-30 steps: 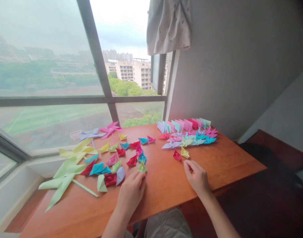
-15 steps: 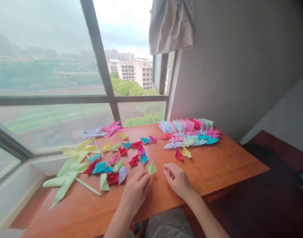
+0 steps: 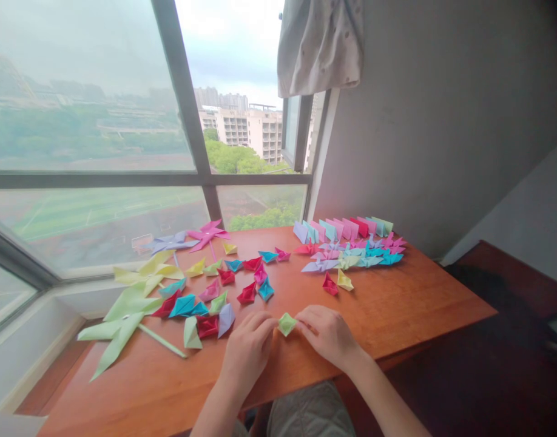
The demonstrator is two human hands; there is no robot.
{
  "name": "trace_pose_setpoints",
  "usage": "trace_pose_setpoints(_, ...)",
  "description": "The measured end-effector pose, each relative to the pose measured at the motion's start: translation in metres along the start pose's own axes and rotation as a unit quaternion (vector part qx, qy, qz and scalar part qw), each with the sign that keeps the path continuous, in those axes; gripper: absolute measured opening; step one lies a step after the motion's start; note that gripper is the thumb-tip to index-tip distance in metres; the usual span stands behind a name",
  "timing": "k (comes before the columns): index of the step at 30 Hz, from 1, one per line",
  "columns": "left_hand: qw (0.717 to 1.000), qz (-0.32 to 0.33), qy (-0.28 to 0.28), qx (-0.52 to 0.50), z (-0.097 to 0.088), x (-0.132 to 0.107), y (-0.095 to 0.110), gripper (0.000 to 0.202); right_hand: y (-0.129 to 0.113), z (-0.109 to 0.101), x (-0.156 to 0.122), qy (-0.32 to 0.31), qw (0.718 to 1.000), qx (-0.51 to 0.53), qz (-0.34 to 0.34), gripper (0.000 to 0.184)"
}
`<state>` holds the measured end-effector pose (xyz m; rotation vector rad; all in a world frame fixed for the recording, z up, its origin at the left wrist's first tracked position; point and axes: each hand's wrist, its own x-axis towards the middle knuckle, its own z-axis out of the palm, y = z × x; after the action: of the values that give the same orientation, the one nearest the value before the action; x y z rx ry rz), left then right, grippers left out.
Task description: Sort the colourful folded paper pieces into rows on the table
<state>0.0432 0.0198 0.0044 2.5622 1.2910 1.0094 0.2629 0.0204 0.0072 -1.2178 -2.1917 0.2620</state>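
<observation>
Between my two hands, just above the wooden table point(image 3: 278, 388), is a small light-green folded paper boat point(image 3: 286, 325). My left hand point(image 3: 251, 341) pinches its left end with thumb and forefinger. On the other side my right hand point(image 3: 327, 332) has its fingertips closed on the right end. Left of my left hand lie several paper boats, among them a lavender boat point(image 3: 226, 320), a dark red boat point(image 3: 208, 326) and a pale green boat point(image 3: 192, 334). Beyond the hands sit a red boat point(image 3: 246, 294) and a blue boat point(image 3: 266, 289).
Paper pinwheels, including a green pinwheel point(image 3: 124, 325) and a pink pinwheel point(image 3: 208, 235), lie along the window side. Rows of paper cranes point(image 3: 369, 261) and standing folded papers point(image 3: 346, 229) fill the back right. A red boat point(image 3: 330, 284) and a yellow boat point(image 3: 344, 280) sit before them.
My right hand has moved left and closed on the right end of the green boat. The boat has shifted slightly right and down and turned, showing its opening.
</observation>
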Motion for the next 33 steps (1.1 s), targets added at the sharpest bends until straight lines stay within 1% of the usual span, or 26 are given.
trace_pose_setpoints(3,0.999,-0.006,0.027,-0.018,0.0,0.0,-0.001,0.021,0.001,0.0,-0.007,0.004,1.0,-0.003,-0.015,0.013)
trace_pose_setpoints(7,0.999,-0.009,0.039,-0.028,0.001,-0.001,-0.002,0.022,-0.002,-0.003,-0.012,0.02,0.999,0.001,-0.031,0.014)
trace_pose_setpoints(9,0.998,-0.021,0.047,-0.027,0.001,-0.002,-0.002,0.023,-0.003,-0.008,-0.014,0.034,0.999,-0.003,-0.032,0.016)
trace_pose_setpoints(11,0.997,-0.041,0.054,-0.03,0.002,-0.002,-0.003,0.024,0.001,-0.018,-0.015,0.069,0.997,-0.007,-0.019,0.016)
trace_pose_setpoints(14,0.996,-0.057,0.05,-0.043,0.001,-0.003,-0.003,0.022,0.02,-0.041,-0.017,0.169,0.985,-0.029,0.032,0.015)
trace_pose_setpoints(16,0.997,-0.053,0.039,-0.049,0.0,-0.002,-0.002,0.021,0.042,-0.058,-0.02,0.232,0.967,-0.066,0.08,0.016)
trace_pose_setpoints(18,0.997,-0.047,0.026,-0.048,-0.001,-0.001,-0.001,0.022,0.069,-0.071,-0.024,0.268,0.948,-0.119,0.122,0.02)
trace_pose_setpoints(19,0.998,-0.045,0.019,-0.047,-0.002,-0.001,-0.001,0.022,0.083,-0.076,-0.027,0.274,0.941,-0.145,0.138,0.022)
trace_pose_setpoints(21,0.998,-0.044,0.006,-0.044,-0.002,-0.001,0.0,0.023,0.109,-0.08,-0.032,0.265,0.931,-0.193,0.162,0.023)
trace_pose_setpoints(23,0.998,-0.045,-0.003,-0.041,-0.002,-0.001,0.0,0.024,0.128,-0.077,-0.038,0.246,0.925,-0.229,0.176,0.024)
trace_pose_setpoints(25,0.998,-0.046,-0.006,-0.04,-0.002,-0.002,-0.001,0.025,0.142,-0.071,-0.043,0.227,0.923,-0.252,0.181,0.023)
trace_pose_setpoints(29,0.998,-0.047,-0.008,-0.038,-0.001,-0.002,-0.001,0.025,0.154,-0.061,-0.051,0.207,0.923,-0.269,0.179,0.024)
trace_pose_setpoints(33,0.998,-0.049,-0.015,-0.035,-0.001,-0.001,-0.001,0.025,0.157,-0.059,-0.053,0.209,0.925,-0.267,0.171,0.024)
